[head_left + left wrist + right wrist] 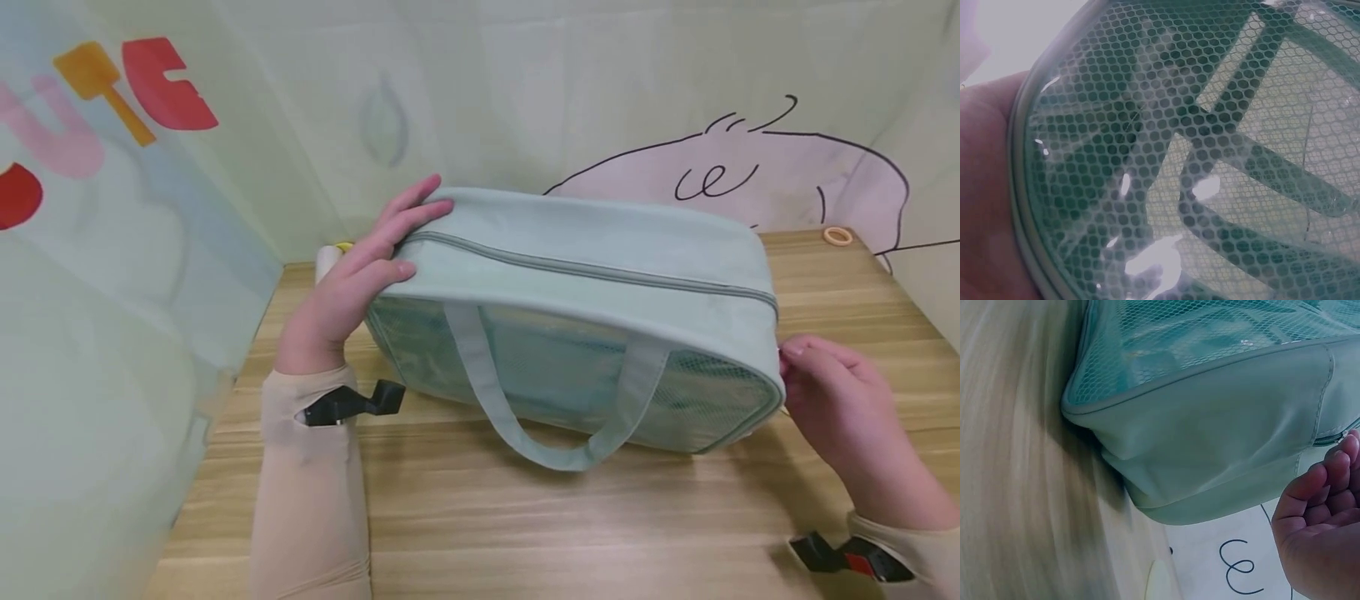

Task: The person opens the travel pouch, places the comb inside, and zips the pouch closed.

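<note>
- Left hand (352, 279): laid over the upper left corner of the bag (600, 225), fingers extended; steadying, not clenched.
- Right hand (847, 408): curled, fingertips apparently pinching the zip (585, 268) partway down the bag's right end; pull too hidden to make out.
- Bag: resting on the table (480, 517) between both hands, with zip along the top and handle (491, 392) hanging over the mesh panel (555, 367).
- Technique (judged): brace the left end firmly to tension the fabric; draw in line with the teeth; ease gently around the corner; guide slack side fabric clear of the track.
- Beyond: white cylinder (327, 260) just behind the left hand; ring (827, 237) near the table's far right corner; printed backdrop (480, 100).
</note>
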A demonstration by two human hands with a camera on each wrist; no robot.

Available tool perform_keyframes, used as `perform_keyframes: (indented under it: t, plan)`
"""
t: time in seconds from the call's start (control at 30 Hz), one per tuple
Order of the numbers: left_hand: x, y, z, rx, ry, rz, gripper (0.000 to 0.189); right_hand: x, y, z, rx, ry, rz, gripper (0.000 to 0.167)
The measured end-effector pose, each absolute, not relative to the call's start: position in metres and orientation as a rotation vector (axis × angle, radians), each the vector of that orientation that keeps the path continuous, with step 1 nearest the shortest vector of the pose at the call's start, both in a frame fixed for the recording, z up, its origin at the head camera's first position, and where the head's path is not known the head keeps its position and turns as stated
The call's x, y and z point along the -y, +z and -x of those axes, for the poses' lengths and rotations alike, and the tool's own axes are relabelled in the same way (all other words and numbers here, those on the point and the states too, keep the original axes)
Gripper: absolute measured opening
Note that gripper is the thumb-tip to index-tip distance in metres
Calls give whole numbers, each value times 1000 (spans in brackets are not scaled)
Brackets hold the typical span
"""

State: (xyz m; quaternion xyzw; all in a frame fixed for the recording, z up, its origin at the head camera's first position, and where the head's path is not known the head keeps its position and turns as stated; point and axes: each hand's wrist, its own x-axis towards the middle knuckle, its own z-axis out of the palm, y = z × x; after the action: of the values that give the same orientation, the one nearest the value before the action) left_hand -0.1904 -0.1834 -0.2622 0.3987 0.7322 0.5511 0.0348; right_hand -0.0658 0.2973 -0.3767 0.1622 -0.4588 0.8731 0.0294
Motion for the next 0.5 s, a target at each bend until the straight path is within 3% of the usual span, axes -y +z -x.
perform_keyframes:
  t: [0.5]
  plan:
    - [183, -262, 190, -2210, 1721, -1218, 58, -280, -332, 71, 1386, 2600, -386, 48]
